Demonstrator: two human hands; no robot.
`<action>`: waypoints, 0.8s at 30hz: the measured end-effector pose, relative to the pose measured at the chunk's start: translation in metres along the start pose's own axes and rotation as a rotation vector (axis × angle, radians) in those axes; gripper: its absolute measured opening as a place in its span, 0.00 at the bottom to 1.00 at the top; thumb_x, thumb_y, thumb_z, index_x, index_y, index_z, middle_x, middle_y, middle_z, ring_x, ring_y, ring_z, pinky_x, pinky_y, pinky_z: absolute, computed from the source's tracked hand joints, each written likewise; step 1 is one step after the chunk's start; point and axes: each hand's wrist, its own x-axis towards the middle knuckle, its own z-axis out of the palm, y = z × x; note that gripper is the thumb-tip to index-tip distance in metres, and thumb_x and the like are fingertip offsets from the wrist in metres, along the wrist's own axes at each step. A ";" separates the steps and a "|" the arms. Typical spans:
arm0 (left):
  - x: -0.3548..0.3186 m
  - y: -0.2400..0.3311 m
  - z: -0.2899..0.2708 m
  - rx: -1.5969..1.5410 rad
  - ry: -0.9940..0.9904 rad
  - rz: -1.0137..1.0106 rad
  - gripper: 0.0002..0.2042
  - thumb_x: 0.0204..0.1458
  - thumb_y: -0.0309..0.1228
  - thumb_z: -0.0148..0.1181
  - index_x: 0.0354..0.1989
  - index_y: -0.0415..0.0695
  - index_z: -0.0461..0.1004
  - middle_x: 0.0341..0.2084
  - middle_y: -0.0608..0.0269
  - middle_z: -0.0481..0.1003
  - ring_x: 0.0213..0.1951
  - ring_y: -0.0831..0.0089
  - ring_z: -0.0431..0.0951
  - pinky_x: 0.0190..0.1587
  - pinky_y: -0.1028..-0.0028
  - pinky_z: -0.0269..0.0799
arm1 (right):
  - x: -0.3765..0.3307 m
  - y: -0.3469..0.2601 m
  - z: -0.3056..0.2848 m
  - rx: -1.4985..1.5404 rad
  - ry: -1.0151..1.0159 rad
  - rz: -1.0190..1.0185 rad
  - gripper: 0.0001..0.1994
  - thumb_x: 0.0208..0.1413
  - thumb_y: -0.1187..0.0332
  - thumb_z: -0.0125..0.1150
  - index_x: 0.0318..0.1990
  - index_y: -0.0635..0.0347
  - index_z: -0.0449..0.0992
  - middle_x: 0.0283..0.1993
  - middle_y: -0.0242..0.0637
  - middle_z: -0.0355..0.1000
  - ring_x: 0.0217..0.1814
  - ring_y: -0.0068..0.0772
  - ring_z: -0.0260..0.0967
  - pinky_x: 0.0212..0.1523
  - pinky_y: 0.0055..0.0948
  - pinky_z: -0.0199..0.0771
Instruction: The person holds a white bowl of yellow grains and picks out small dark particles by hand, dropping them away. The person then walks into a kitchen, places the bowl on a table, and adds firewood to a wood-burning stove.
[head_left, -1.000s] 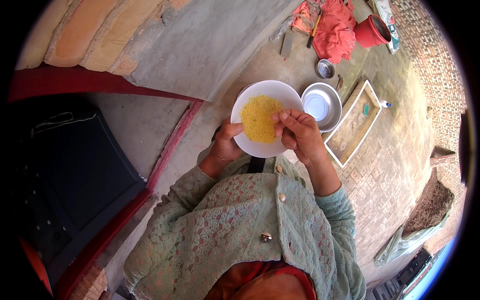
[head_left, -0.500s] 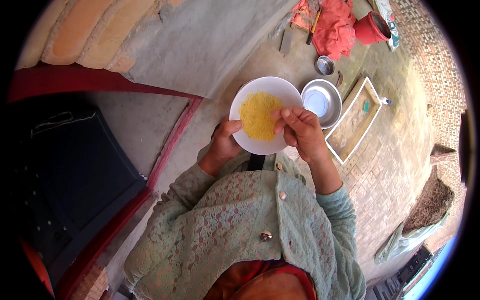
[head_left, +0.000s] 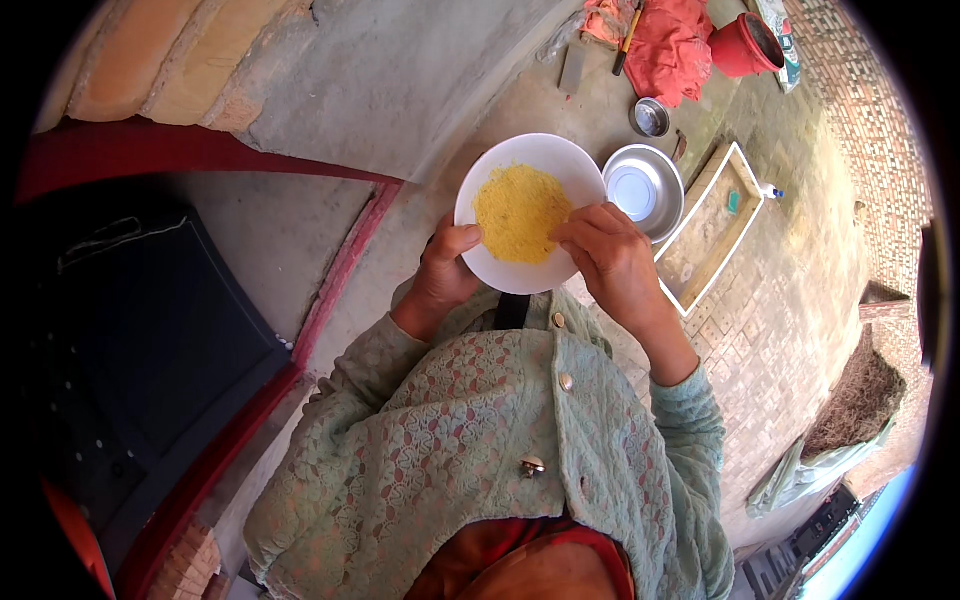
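Note:
A white bowl (head_left: 480, 190) with a patch of fine yellow grain (head_left: 518, 215) in it is held in front of my chest. My left hand (head_left: 448, 262) grips it at the lower left, thumb over the rim and the other fingers hidden underneath. Over the bowl's right side is my right hand (head_left: 612, 255). Its thumb and fingertips are pinched together at the edge of the grain; whatever they pinch is too small to make out.
A metal basin (head_left: 660, 205) and a smaller metal bowl (head_left: 650, 118) sit on the ground beyond. To their right lies a white-edged rectangular frame (head_left: 725, 215). Farther off are a red cloth (head_left: 668, 50) and a red bucket (head_left: 745, 48). A red-edged opening (head_left: 345, 245) is at left.
The bowl has risen slightly in view. My right hand's fingers, raised and apart over the grain before, have come down and closed together near the bowl's right side.

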 end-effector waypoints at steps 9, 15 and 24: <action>0.001 0.001 0.003 -0.015 0.006 -0.017 0.32 0.43 0.38 0.50 0.57 0.32 0.58 0.51 0.51 0.67 0.53 0.64 0.68 0.56 0.67 0.63 | -0.004 0.002 0.007 -0.196 -0.015 -0.078 0.03 0.36 0.71 0.61 0.23 0.51 0.76 0.22 0.25 0.63 0.28 0.26 0.62 0.37 0.28 0.58; 0.002 -0.001 0.002 -0.001 0.002 -0.021 0.32 0.43 0.38 0.50 0.58 0.33 0.58 0.51 0.52 0.67 0.53 0.65 0.68 0.55 0.67 0.63 | -0.003 0.001 0.011 -0.235 -0.046 -0.072 0.02 0.37 0.71 0.59 0.22 0.51 0.75 0.21 0.25 0.62 0.27 0.26 0.62 0.38 0.28 0.57; 0.001 -0.003 0.006 0.012 0.024 -0.033 0.31 0.42 0.38 0.51 0.57 0.33 0.58 0.49 0.53 0.68 0.51 0.66 0.69 0.54 0.68 0.65 | -0.002 0.002 0.015 -0.287 -0.096 -0.095 0.02 0.36 0.72 0.57 0.18 0.51 0.72 0.20 0.27 0.63 0.26 0.28 0.63 0.37 0.30 0.57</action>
